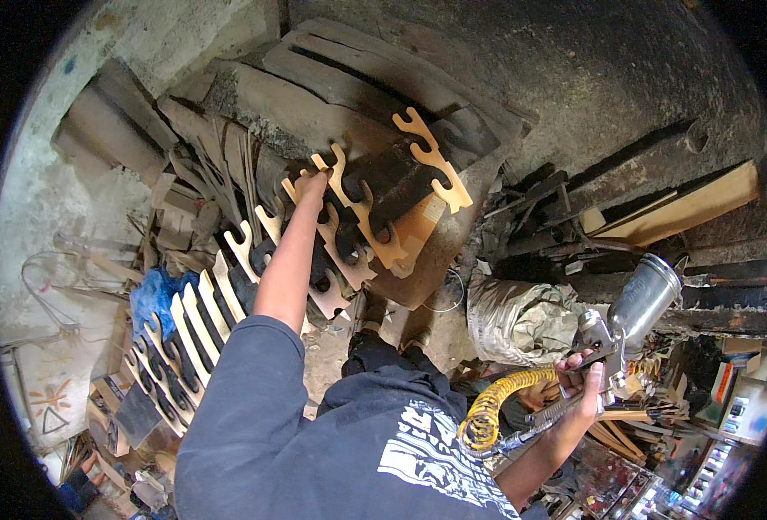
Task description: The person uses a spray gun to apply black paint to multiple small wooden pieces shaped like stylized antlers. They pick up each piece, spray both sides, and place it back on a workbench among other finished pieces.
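Observation:
My right hand (579,381) is wrapped around the handle of a metal spray gun (598,334). A silver paint cup (646,293) sits tilted on the gun, and a yellow coiled air hose (487,407) runs to it. My left arm reaches far out, and my left hand (312,185) is closed on a pale wooden hooked piece (289,190); my fingers are partly hidden. Just right of that hand stands another wooden hooked piece (357,206), shaded dark on one side. Farther right, a pale three-hooked piece (434,160) leans on a dark board (479,121).
Several more hooked pieces (243,250) and curved wooden strips (195,325) stand in a row at the left, near a blue plastic bag (160,299). A crumpled pale sack (522,322) lies right of my legs. Planks (678,208) lean along the right wall.

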`<action>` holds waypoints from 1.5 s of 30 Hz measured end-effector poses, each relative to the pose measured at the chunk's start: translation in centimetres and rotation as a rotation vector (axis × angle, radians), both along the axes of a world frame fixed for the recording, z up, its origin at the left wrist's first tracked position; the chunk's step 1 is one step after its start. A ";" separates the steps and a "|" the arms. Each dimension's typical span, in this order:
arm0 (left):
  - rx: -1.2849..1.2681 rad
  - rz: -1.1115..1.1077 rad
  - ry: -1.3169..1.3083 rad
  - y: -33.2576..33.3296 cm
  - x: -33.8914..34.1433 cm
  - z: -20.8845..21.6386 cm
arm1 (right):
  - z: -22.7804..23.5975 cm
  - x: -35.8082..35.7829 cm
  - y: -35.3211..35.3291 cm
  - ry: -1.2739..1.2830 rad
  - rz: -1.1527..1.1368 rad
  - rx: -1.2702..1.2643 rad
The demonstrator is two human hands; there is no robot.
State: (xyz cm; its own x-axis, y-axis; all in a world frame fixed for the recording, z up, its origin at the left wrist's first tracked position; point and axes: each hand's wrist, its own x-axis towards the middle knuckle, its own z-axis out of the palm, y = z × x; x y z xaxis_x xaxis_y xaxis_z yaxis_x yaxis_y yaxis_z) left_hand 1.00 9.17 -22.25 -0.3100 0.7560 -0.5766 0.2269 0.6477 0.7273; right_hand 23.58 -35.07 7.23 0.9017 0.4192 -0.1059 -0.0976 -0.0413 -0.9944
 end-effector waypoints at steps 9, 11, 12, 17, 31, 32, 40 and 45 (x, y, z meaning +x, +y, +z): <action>-0.096 0.061 -0.033 1.9 -0.5 -1.7 | 0.4 -0.1 -0.1 0.047 0.014 -0.030; -0.058 0.084 0.000 1.9 -0.3 -1.4 | 0.3 0.2 -0.4 0.040 0.014 -0.050; -0.069 0.094 -0.002 1.6 -0.1 -1.1 | 0.2 0.3 -0.5 0.061 0.002 -0.050; 0.406 -0.009 0.332 -2.9 1.7 0.0 | -0.4 0.9 -1.1 0.053 -0.020 -0.003; 0.579 -0.967 0.495 -11.4 26.0 -1.1 | 0.1 2.0 -5.7 -0.007 -0.170 -0.014; 0.509 -1.045 0.667 -11.2 26.9 -1.7 | 0.2 1.9 -6.2 -0.015 -0.195 -0.013; 0.508 -1.323 0.821 -9.2 28.3 -6.8 | 0.9 2.1 -10.2 -0.068 -0.386 -0.012; 0.648 -1.046 0.791 -7.3 28.3 -3.4 | 0.7 3.4 -12.2 -0.082 -0.383 0.039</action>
State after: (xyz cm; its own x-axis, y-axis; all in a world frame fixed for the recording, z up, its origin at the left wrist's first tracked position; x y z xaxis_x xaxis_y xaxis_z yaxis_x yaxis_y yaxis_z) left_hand 29.30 1.83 -25.65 0.4640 0.8858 0.0008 0.8488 -0.4449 0.2857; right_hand 26.96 -47.25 7.92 0.9984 0.0529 -0.0176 -0.0187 0.0205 -0.9996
